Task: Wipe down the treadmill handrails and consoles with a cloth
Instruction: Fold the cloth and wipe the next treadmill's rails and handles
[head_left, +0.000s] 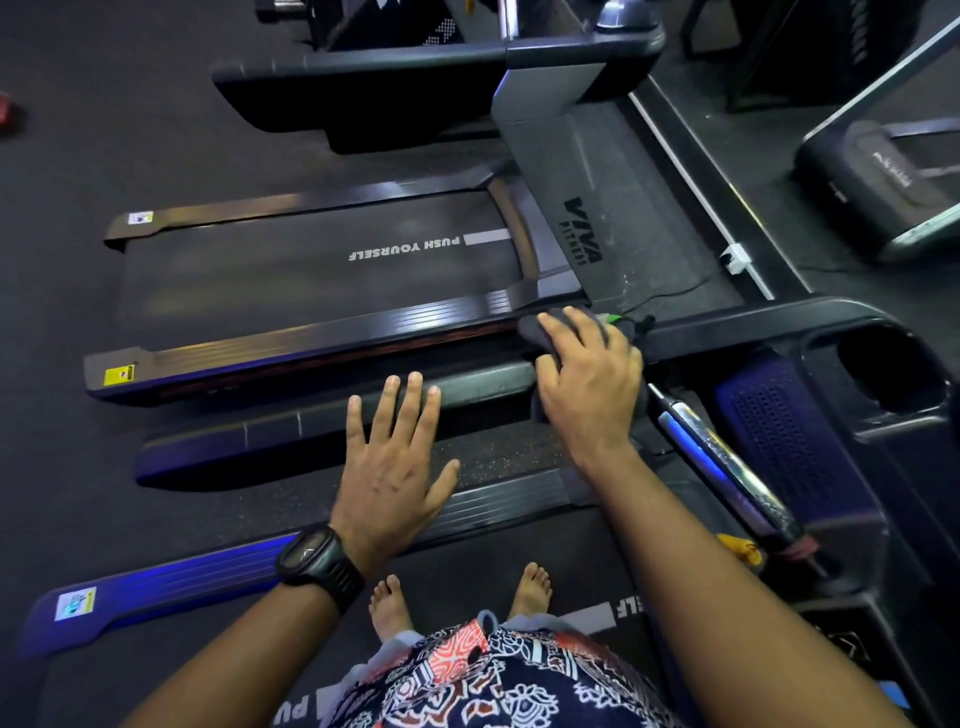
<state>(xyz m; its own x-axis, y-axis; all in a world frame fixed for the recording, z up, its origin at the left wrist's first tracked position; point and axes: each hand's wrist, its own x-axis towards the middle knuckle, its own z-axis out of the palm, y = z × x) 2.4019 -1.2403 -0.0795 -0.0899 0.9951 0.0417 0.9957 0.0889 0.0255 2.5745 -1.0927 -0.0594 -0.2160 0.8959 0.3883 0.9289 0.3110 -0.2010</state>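
My right grip (587, 374) curled over the dark cloth (531, 332), which I judged soft, light, prone to bunching against the stiff handrail (483, 380); my left grip (395, 462) lay spread.

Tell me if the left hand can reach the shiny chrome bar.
Probably not directly: the right hand, gripping the dark grey cloth on the black padded handrail, and its forearm lie between the left hand and the shiny chrome bar.
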